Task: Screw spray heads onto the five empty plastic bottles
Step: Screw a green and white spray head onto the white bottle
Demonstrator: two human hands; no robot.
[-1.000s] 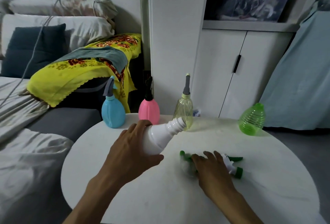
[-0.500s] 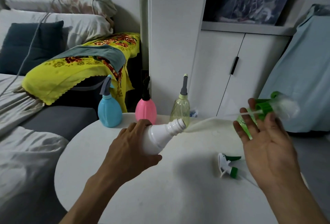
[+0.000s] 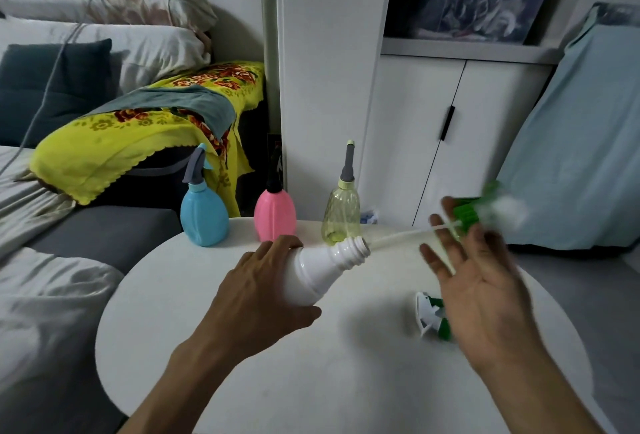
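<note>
No readable text anywhere in this shot — no label, brand, number or sign to call out. The blue bottle point(image 3: 203, 215), the pink bottle point(image 3: 275, 214) and the clear yellowish bottle point(image 3: 340, 217) at the far edge of the table point(image 3: 207, 357) all show plain sides. The white bottle point(image 3: 320, 272) is bare plastic too — and the blurred spray head point(image 3: 485, 212) on the right gives nothing legible.

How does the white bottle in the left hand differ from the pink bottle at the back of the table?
The white bottle is tilted in the left hand; the pink bottle stands upright on the table. The white bottle's threaded neck is bare; the pink bottle already carries a dark spray head. Both are opaque plastic.
</note>
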